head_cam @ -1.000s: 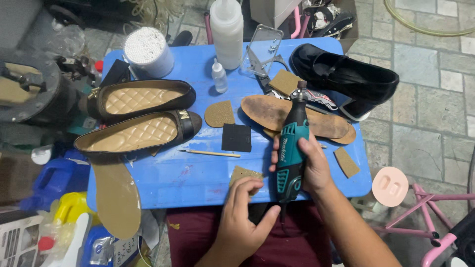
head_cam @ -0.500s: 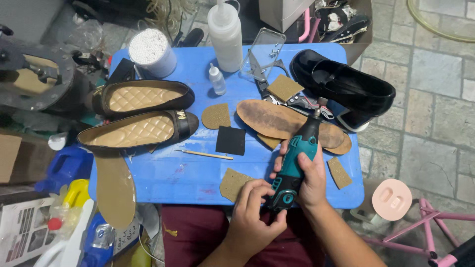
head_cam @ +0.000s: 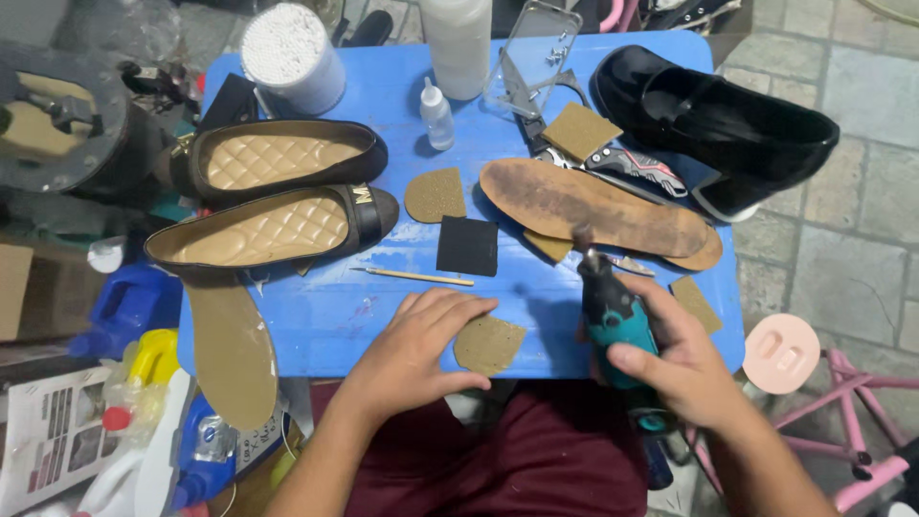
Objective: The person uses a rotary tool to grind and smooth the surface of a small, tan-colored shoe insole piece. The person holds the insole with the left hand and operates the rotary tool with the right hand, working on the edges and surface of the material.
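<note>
Two brown flats with quilted insoles (head_cam: 278,191) lie at ten o'clock on the blue table (head_cam: 335,316). A black shoe (head_cam: 718,120) sits at two o'clock, a worn insole (head_cam: 593,206) beside it. A small dropper bottle (head_cam: 437,115) stands at twelve, a black square pad (head_cam: 468,246) near centre.

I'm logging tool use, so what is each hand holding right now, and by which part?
The right hand grips the teal rotary tool around its body. The left hand holds nothing; it presses on the tan heel piece.

Down at your lower left there's a white printed box (head_cam: 48,436), maybe packaging, beside labelled plastic bottles (head_cam: 206,450).
</note>
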